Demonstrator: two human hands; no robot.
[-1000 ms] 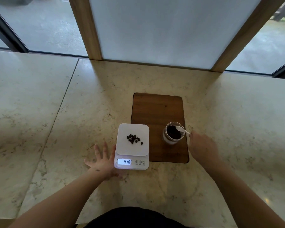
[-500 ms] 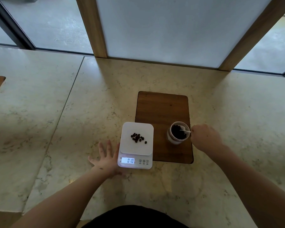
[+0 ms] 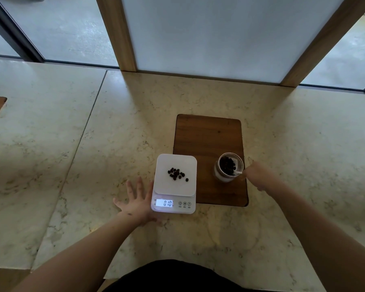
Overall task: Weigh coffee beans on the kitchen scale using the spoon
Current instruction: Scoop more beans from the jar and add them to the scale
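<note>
A pale marble counter [image 3: 72,165] carries a dark wooden board [image 3: 207,140]. The white kitchen scale [image 3: 175,182] sits at the board's left edge, display reading 0.10, with a small heap of coffee beans [image 3: 177,173] on its platform. A glass jar [image 3: 229,167] of beans stands on the board. The left hand [image 3: 138,204] lies flat, fingers spread, beside the scale. The right hand [image 3: 259,175] pinches the white spoon [image 3: 236,168], dipped into the jar.

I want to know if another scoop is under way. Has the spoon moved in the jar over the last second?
Yes. The spoon has tipped down into the jar: its bowl, earlier above the rim, is now among the beans, handle in the right hand.
</note>
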